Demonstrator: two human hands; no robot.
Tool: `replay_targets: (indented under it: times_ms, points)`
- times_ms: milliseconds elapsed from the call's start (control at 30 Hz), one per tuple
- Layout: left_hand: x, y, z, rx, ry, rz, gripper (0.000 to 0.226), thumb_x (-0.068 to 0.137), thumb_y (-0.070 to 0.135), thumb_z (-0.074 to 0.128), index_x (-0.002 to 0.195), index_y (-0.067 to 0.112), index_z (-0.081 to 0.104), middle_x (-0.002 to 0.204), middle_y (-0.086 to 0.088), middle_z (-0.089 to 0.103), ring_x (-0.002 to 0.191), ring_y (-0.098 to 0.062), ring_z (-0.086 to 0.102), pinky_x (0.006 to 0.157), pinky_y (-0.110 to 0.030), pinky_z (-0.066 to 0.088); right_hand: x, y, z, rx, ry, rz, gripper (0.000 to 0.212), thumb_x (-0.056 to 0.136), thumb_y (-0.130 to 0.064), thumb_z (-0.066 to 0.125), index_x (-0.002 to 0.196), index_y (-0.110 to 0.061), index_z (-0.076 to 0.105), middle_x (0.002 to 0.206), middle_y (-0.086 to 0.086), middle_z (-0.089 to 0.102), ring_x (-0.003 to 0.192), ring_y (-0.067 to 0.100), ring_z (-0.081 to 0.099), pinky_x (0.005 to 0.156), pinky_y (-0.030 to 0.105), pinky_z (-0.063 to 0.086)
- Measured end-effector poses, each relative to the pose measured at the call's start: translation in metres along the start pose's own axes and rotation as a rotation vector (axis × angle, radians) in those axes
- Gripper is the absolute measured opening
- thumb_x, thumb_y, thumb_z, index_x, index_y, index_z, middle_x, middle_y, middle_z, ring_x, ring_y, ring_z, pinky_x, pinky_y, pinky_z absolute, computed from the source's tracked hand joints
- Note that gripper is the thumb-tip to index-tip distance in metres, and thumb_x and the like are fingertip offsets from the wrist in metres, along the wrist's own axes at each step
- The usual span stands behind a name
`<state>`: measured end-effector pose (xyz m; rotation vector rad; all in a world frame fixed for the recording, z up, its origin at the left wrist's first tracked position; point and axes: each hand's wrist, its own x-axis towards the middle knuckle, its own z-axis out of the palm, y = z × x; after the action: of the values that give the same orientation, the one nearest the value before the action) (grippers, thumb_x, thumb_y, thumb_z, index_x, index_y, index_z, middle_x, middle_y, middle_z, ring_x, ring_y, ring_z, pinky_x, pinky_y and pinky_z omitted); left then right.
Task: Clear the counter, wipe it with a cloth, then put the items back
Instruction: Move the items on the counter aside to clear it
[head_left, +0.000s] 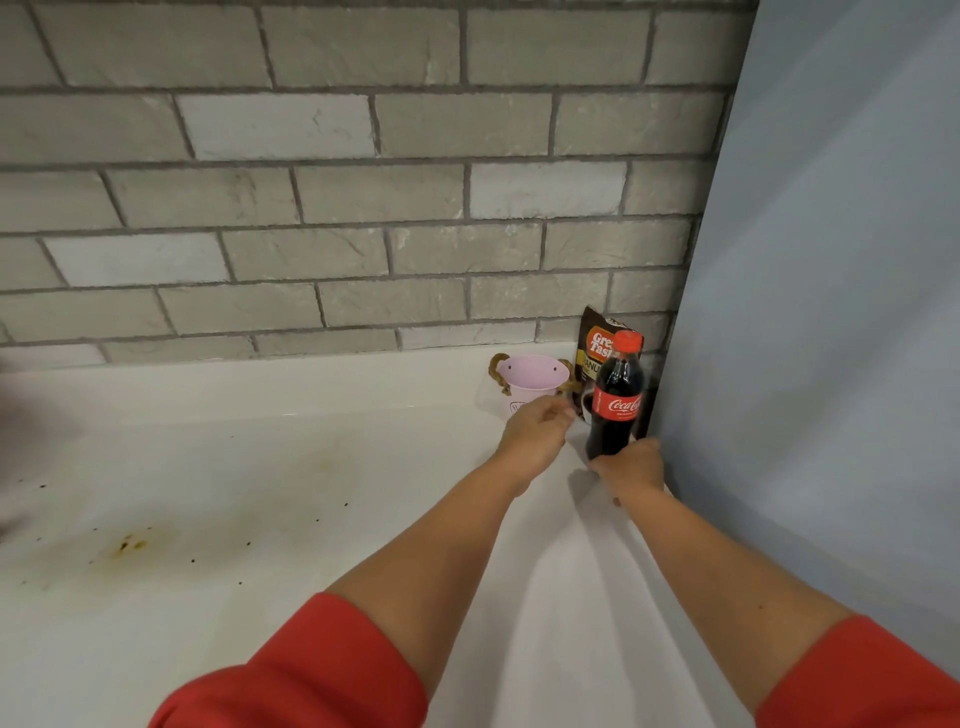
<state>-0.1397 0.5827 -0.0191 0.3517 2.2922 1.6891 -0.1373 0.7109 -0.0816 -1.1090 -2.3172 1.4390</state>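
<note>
A cola bottle (616, 396) with a red cap and red label stands upright in the counter's far right corner. My right hand (631, 467) is wrapped round its base. Behind it leans a brown coffee pouch (597, 343). To the left stands a small pink metal bucket (527, 376) with rope handles. My left hand (535, 434) is at the bucket's front, fingers curled against its lower wall and right handle; whether it grips the bucket is unclear. No cloth is in view.
The white counter (260, 493) carries brown stains (127, 543) and dark specks at the front left. A grey brick wall (363, 208) runs along the back. A grey-blue panel (831, 312) closes off the right side, close to the bottle.
</note>
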Motion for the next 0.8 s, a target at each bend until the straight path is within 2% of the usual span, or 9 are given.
replay_targets:
  times_ms: [67,133,200,267,367,567,733,800]
  points:
    - [-0.008,-0.004,-0.012,0.003,0.031,0.003,0.031,0.096,0.018,0.045,0.125,0.014,0.055,0.124,-0.007,0.057,0.099,-0.021,0.058,0.079,-0.025,0.044,-0.014,-0.006,0.004,0.046,-0.066,0.096,0.053,0.081,-0.01,0.066,0.127,-0.002,0.04,0.115,0.02,0.058,0.084,0.033,0.061,0.064,0.038,0.055]
    - [-0.017,-0.008,-0.028,-0.004,0.069,0.014,0.029,0.094,0.015,0.046,0.121,0.013,0.056,0.113,-0.007,0.059,0.088,-0.019,0.059,0.068,-0.02,0.042,-0.026,-0.013,0.013,0.043,-0.153,0.138,0.038,0.083,-0.009,0.062,0.119,-0.001,0.05,0.1,0.018,0.061,0.064,0.026,0.057,0.048,0.028,0.048]
    - [-0.027,-0.013,-0.048,-0.013,0.108,0.023,0.028,0.092,0.012,0.047,0.119,0.012,0.057,0.102,-0.004,0.059,0.079,-0.017,0.059,0.061,-0.018,0.041,-0.041,-0.024,0.026,0.021,-0.221,0.127,0.022,0.084,-0.008,0.061,0.104,0.001,0.056,0.085,0.016,0.062,0.058,0.025,0.057,0.049,0.026,0.048]
    - [-0.039,-0.019,-0.07,0.0,0.147,0.024,0.028,0.091,0.009,0.047,0.117,0.011,0.058,0.097,-0.003,0.059,0.072,-0.015,0.058,0.059,-0.017,0.04,-0.063,-0.037,0.041,-0.032,-0.264,0.079,0.01,0.084,-0.008,0.06,0.089,0.0,0.056,0.078,0.016,0.062,0.057,0.024,0.057,0.049,0.024,0.046]
    - [-0.059,-0.032,-0.106,0.062,0.2,0.037,0.027,0.09,0.008,0.047,0.114,0.009,0.059,0.092,-0.003,0.059,0.068,-0.015,0.058,0.058,-0.018,0.039,-0.097,-0.053,0.067,-0.062,-0.321,-0.03,0.011,0.082,-0.005,0.06,0.074,-0.003,0.053,0.071,0.015,0.062,0.05,0.023,0.053,0.046,0.021,0.041]
    - [-0.101,-0.066,-0.194,0.208,0.303,0.024,0.024,0.09,0.01,0.049,0.111,0.011,0.061,0.093,-0.005,0.058,0.08,-0.024,0.061,0.064,-0.021,0.039,-0.176,-0.084,0.128,-0.12,-0.439,-0.185,0.007,0.083,-0.004,0.057,0.077,-0.004,0.054,0.068,0.014,0.06,0.047,0.022,0.05,0.045,0.021,0.036]
    - [-0.144,-0.099,-0.275,0.337,0.395,-0.019,0.026,0.09,0.009,0.047,0.112,0.011,0.062,0.087,-0.003,0.057,0.072,-0.022,0.057,0.065,-0.025,0.044,-0.24,-0.1,0.186,-0.158,-0.514,-0.286,0.005,0.081,-0.004,0.054,0.081,-0.005,0.059,0.066,0.01,0.06,0.047,0.021,0.051,0.043,0.02,0.036]
    - [-0.162,-0.114,-0.305,0.424,0.448,-0.038,0.027,0.09,0.01,0.046,0.111,0.013,0.063,0.09,-0.003,0.06,0.072,-0.021,0.056,0.068,-0.026,0.047,-0.264,-0.107,0.208,-0.163,-0.54,-0.307,0.006,0.081,-0.004,0.053,0.082,-0.006,0.059,0.068,0.01,0.06,0.048,0.021,0.051,0.042,0.021,0.035]
